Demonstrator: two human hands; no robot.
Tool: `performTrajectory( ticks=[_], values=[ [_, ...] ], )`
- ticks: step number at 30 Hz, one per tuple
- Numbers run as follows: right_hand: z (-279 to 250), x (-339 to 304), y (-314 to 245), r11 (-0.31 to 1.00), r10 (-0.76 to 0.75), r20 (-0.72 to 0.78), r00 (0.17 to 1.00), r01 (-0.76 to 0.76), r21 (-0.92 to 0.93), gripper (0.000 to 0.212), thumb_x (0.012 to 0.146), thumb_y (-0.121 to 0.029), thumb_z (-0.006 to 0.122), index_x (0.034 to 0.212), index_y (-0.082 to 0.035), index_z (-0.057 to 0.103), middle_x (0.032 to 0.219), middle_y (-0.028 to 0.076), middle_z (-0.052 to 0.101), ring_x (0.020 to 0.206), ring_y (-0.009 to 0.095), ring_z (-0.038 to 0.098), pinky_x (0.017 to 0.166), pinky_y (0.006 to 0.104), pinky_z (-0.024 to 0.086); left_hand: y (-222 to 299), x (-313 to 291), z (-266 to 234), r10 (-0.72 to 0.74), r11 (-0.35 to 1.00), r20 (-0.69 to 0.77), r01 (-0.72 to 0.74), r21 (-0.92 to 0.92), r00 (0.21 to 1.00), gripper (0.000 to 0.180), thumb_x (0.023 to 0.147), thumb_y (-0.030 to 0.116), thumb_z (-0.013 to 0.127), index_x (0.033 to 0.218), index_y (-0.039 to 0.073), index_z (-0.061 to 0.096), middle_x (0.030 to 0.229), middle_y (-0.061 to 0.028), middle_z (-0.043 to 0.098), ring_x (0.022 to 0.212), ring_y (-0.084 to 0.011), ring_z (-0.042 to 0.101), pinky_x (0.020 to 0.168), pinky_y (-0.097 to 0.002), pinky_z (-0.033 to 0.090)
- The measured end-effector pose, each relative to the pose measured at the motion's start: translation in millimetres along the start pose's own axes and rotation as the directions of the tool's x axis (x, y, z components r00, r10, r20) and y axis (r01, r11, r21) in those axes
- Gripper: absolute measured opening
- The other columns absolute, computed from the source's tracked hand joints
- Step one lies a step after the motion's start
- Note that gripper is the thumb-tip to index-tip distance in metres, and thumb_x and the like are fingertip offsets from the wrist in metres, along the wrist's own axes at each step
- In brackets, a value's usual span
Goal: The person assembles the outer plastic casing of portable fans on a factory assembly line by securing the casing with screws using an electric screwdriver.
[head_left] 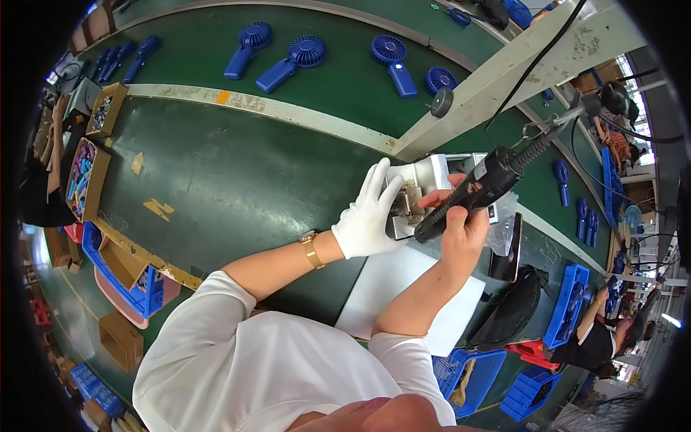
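A black electric screwdriver (pixel 471 193) hangs at a slant from a coiled spring. My bare right hand (pixel 464 234) is closed around its body, with a finger stretched toward the small silver machine behind it. That machine, which looks like a screw feeder (pixel 432 173), has a metal mechanism at its front, near the screwdriver's lower end. The screwdriver's bit is hidden from view. My left hand (pixel 367 216), in a white glove, rests against the machine's left side with fingers stretched out. Nothing shows in its grasp.
Blue handheld fans (pixel 302 54) lie along the green belt behind a pale rail. A grey metal post (pixel 518 79) slants up on the right. A white foam sheet (pixel 410 288), phone (pixel 506 248) and black bag (pixel 515 306) lie nearby. At left stand parts boxes (pixel 90 180).
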State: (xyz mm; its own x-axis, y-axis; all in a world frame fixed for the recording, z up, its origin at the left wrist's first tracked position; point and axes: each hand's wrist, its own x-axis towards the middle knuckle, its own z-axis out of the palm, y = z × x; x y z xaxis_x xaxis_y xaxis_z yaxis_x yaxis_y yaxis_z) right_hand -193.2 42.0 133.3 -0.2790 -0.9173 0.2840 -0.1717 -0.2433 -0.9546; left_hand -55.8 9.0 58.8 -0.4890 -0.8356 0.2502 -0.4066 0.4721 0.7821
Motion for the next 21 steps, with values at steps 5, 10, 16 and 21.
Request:
performTrajectory(
  ticks=[5,10,16,21],
  values=[
    [2.1,-2.4,-5.3,0.996,0.057,-0.079,0.995,-0.051,0.074,0.063,0.077,-0.042,0.07,0.112,0.006,0.051,0.079,0.01,0.065,0.069,0.01,0.054,0.063,0.0239,0.042,-1.8,2.4,-18.5,-0.004,0.998,0.179,-0.006,0.055,0.984,0.106,0.05,0.031,0.084,0.136,0.003,0.028,0.145,-0.0243,0.007,0.132,-0.0423,0.021,0.093,-0.0462,0.044],
    [11.1,-7.7,-17.4,0.961,-0.114,-0.222,0.968,0.164,0.221,0.09,0.064,-0.052,0.075,0.12,0.01,0.041,0.08,0.014,0.06,0.067,0.019,0.059,0.066,0.0336,0.049,-68.6,50.6,-65.9,0.161,0.98,-0.106,-0.146,0.136,0.981,0.079,0.058,0.034,0.079,0.121,0.0,0.045,0.135,-0.023,0.034,0.13,-0.0379,0.029,0.103,-0.0411,0.034],
    [46.9,7.5,5.9,0.92,-0.138,-0.288,0.948,0.231,0.317,0.096,0.064,-0.063,0.067,0.128,0.0,0.035,0.063,0.007,0.051,0.052,0.014,0.047,0.048,0.0268,0.039,-205.0,153.4,-144.6,-0.395,0.612,-0.367,0.539,0.578,0.842,0.059,0.073,0.033,0.068,0.119,0.002,0.047,0.114,-0.0187,0.052,0.107,-0.0334,0.051,0.089,-0.042,0.043],
    [55.1,8.3,21.1,0.898,-0.239,-0.325,0.915,0.336,0.285,0.093,0.067,-0.059,0.068,0.129,0.001,0.033,0.064,0.008,0.053,0.052,0.014,0.048,0.046,0.0251,0.04,-184.5,158.2,-141.0,-0.343,0.87,-0.122,0.364,0.333,0.931,0.058,0.062,0.028,0.07,0.11,-0.002,0.057,0.094,-0.0191,0.064,0.091,-0.0313,0.062,0.084,-0.0379,0.048]
  ],
)
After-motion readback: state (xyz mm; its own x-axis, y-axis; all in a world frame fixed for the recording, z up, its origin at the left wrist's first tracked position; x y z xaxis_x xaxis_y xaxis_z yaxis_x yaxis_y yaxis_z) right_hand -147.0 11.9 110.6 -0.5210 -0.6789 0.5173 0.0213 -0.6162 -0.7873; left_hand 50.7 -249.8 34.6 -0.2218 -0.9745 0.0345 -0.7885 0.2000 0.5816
